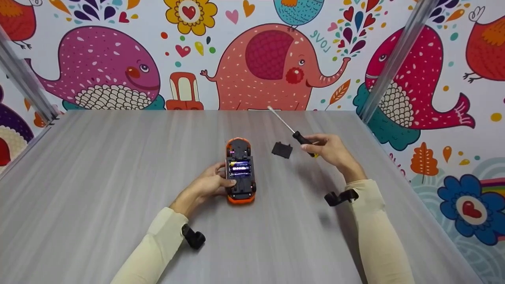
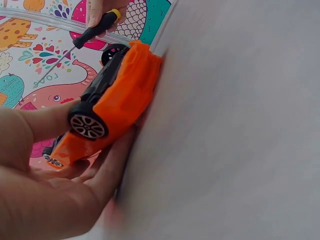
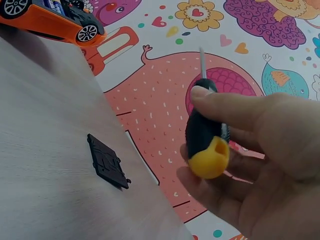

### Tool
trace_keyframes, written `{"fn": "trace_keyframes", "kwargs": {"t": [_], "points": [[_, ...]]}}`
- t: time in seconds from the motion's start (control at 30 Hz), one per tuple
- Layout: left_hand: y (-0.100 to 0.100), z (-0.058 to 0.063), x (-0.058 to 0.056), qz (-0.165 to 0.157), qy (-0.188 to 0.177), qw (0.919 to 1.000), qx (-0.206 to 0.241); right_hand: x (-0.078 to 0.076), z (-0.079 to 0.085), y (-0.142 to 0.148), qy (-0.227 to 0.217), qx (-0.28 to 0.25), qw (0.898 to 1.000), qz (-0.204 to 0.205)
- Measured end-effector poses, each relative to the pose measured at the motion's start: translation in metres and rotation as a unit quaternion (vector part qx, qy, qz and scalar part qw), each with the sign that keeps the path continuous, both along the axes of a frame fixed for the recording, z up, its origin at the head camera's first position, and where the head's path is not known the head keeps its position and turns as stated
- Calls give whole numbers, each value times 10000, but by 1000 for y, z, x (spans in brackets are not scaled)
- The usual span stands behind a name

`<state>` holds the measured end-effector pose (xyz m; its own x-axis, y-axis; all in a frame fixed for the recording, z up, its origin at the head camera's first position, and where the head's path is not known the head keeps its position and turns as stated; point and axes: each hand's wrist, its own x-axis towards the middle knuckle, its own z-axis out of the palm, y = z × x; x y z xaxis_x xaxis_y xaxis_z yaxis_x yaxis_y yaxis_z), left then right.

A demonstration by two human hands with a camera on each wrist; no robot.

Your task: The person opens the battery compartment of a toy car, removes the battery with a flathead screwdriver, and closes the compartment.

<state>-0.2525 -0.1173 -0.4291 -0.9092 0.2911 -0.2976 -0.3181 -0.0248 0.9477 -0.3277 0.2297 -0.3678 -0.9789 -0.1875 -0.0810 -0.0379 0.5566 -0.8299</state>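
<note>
In the head view an orange toy car (image 1: 240,193) is upside down, its black underside facing up. Several purple batteries (image 1: 240,169) sit side by side in its uncovered compartment. My left hand (image 1: 207,181) grips the car from the left, thumb on the underside; the left wrist view shows fingers under the orange body (image 2: 125,95). My right hand (image 1: 331,152) holds a screwdriver (image 1: 302,139) by its black and yellow handle, above the table, the shaft pointing up and left. Between car and screwdriver a black battery cover (image 1: 282,150) lies on the table.
The grey wood-grain table (image 1: 118,165) reaches back to a wall panel (image 1: 189,51) printed with cartoon animals. Metal posts (image 1: 398,63) stand at the back corners. A black wrist mount (image 1: 193,236) is on the left sleeve, another (image 1: 341,197) on the right.
</note>
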Motion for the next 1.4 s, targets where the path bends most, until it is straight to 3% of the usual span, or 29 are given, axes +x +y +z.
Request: {"fn": "trace_keyframes", "kwargs": {"t": [0.67,1.1,1.4], "points": [[-1,2,1,-23,-76,9999,90,11,14,-10,1092,-661,9918,-43],[-1,3,0,-14,-136,9999,-17,14,21,-12,976,-1414,9834,-584],[0,0,-1,-24,-47,10000,-4,15,17,-15,1046,-1856,9766,-305]]}}
